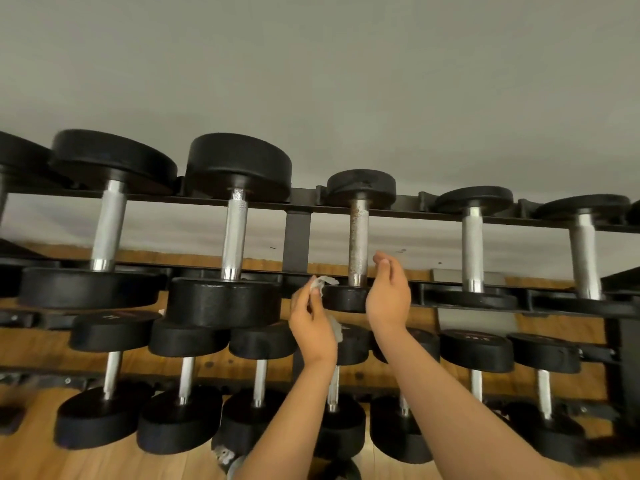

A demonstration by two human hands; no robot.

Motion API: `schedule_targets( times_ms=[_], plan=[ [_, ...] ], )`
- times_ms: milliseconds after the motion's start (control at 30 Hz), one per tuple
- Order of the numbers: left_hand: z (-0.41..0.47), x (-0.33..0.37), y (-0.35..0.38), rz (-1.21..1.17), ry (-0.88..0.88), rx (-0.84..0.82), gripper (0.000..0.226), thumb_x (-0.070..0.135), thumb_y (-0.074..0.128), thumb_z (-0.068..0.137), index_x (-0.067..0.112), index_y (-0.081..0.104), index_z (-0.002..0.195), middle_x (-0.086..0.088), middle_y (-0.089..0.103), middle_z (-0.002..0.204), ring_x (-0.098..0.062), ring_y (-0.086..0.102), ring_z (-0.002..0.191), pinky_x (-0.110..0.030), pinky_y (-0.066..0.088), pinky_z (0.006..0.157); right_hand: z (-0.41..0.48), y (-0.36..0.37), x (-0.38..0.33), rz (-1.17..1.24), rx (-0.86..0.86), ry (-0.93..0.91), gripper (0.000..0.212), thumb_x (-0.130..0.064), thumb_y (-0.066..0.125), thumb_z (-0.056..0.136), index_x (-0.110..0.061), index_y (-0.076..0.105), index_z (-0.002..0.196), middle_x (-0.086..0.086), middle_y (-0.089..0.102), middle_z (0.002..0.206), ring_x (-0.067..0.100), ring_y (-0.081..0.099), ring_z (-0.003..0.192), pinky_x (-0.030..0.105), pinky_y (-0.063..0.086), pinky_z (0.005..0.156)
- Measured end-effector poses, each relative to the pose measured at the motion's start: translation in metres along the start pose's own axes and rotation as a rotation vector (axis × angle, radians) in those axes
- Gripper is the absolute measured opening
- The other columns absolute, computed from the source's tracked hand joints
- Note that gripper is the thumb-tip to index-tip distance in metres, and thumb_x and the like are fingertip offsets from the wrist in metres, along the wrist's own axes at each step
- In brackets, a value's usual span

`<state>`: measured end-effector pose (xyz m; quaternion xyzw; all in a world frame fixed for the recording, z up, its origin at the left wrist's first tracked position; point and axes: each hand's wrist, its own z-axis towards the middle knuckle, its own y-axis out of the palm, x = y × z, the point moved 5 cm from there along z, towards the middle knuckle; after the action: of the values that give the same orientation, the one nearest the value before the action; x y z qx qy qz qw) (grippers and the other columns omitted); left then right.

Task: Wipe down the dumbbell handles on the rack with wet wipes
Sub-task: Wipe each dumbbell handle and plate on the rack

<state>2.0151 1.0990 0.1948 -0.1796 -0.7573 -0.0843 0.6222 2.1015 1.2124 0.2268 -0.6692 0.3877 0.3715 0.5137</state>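
your left hand (311, 323) pinches the wet wipe (325, 281) by the front rail of the rack (298, 233), just left of the speckled handle (358, 242) | your right hand (388, 292), fingers relaxed, holds nothing just right of it | that handle looks unwiped; the rest of the row, you cannot tell

Plainly a gym's free-weights corner: shown by a black two-tier steel rack (298, 233) loaded with rows of black round-headed dumbbells with knurled chrome handles (239, 164), graded from heavy at left to lighter at right, set against a plain pale grey wall (311, 64) over honey-coloured wooden plank flooring (31, 455).
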Motion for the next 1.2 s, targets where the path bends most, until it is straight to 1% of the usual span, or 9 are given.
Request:
schedule_targets(
  times_ms=[100, 200, 267, 467, 667, 733, 833, 1000, 1200],
  plan=[
    [-0.018, 0.005, 0.005, -0.104, -0.085, -0.037, 0.033, 0.016, 0.044, 0.104, 0.018, 0.057, 0.134, 0.010, 0.058, 0.132, 0.008, 0.048, 0.121, -0.004, 0.036, 0.097, 0.001, -0.001, 0.000, 0.006, 0.003, -0.005, 0.033, -0.028, 0.034, 0.106, -0.021, 0.059, 0.126, -0.013, 0.058, 0.105, 0.003, 0.048, 0.097, 0.021, 0.033, 0.084],
    [-0.031, 0.004, 0.013, -0.162, -0.185, -0.222, 0.046, 0.027, 0.038, 0.105, 0.029, 0.033, 0.151, 0.014, 0.034, 0.154, -0.002, 0.027, 0.141, -0.021, 0.024, 0.113, 0.001, -0.001, 0.000, 0.009, -0.004, -0.009, 0.033, -0.029, 0.033, 0.106, -0.021, 0.059, 0.125, -0.012, 0.059, 0.109, 0.003, 0.049, 0.100, 0.021, 0.034, 0.083],
    [-0.026, 0.005, 0.015, -0.126, -0.209, -0.341, 0.056, 0.042, 0.037, 0.101, 0.031, 0.023, 0.154, 0.012, 0.027, 0.158, -0.006, 0.022, 0.145, -0.025, 0.021, 0.113, 0.001, -0.001, 0.000, 0.011, -0.006, -0.011, 0.034, -0.029, 0.033, 0.105, -0.021, 0.060, 0.125, -0.012, 0.059, 0.110, 0.003, 0.049, 0.101, 0.019, 0.034, 0.080],
    [-0.020, -0.009, 0.009, -0.083, -0.162, -0.473, 0.095, 0.074, 0.061, 0.076, 0.026, 0.029, 0.152, 0.004, 0.043, 0.151, -0.014, 0.037, 0.141, -0.039, 0.030, 0.118, 0.001, -0.002, 0.000, 0.038, -0.023, -0.013, 0.035, -0.029, 0.033, 0.105, -0.019, 0.060, 0.125, -0.011, 0.059, 0.104, 0.003, 0.051, 0.095, 0.009, 0.033, 0.070],
    [-0.006, -0.002, 0.009, -0.052, -0.190, -0.528, 0.094, 0.074, 0.071, 0.065, 0.027, 0.043, 0.142, 0.006, 0.060, 0.134, -0.013, 0.053, 0.128, -0.045, 0.039, 0.113, 0.001, 0.000, 0.001, 0.049, -0.017, -0.015, 0.035, -0.030, 0.033, 0.105, -0.019, 0.061, 0.123, -0.008, 0.062, 0.108, 0.008, 0.054, 0.101, 0.018, 0.037, 0.074],
    [-0.017, 0.003, 0.007, 0.008, -0.130, -0.465, 0.084, 0.069, 0.065, 0.077, 0.030, 0.038, 0.146, 0.007, 0.052, 0.144, -0.010, 0.045, 0.136, -0.039, 0.032, 0.117, 0.002, 0.001, 0.002, 0.067, -0.017, -0.014, 0.034, -0.029, 0.032, 0.105, -0.022, 0.061, 0.121, -0.008, 0.064, 0.113, 0.010, 0.055, 0.106, 0.023, 0.038, 0.080],
    [-0.038, 0.026, 0.005, 0.169, 0.129, -0.339, 0.064, 0.043, 0.050, 0.094, 0.028, 0.027, 0.151, 0.009, 0.031, 0.158, -0.001, 0.023, 0.146, -0.025, 0.021, 0.120, 0.000, 0.000, 0.003, 0.072, -0.025, -0.008, 0.033, -0.029, 0.031, 0.106, -0.025, 0.061, 0.119, -0.007, 0.064, 0.115, 0.011, 0.056, 0.110, 0.026, 0.040, 0.085],
    [-0.063, 0.051, 0.034, 0.459, 0.459, -0.563, 0.048, 0.015, 0.032, 0.106, 0.028, 0.014, 0.149, 0.014, 0.008, 0.159, 0.015, -0.007, 0.143, -0.027, 0.000, 0.123, 0.000, -0.011, 0.000, 0.262, -0.193, 0.076, 0.030, -0.023, 0.034, 0.105, -0.023, 0.062, 0.117, -0.010, 0.062, 0.115, 0.010, 0.055, 0.117, 0.038, 0.042, 0.106],
    [-0.060, 0.056, 0.024, 0.285, 0.362, -0.607, 0.058, 0.002, 0.038, 0.103, 0.039, 0.026, 0.146, 0.016, 0.024, 0.159, 0.010, 0.011, 0.144, -0.019, 0.013, 0.120, -0.026, -0.042, 0.007, 0.344, -0.294, -0.061, 0.026, -0.023, 0.041, 0.104, -0.028, 0.057, 0.124, -0.010, 0.058, 0.129, -0.001, 0.050, 0.122, 0.028, 0.038, 0.109]
  ],
)
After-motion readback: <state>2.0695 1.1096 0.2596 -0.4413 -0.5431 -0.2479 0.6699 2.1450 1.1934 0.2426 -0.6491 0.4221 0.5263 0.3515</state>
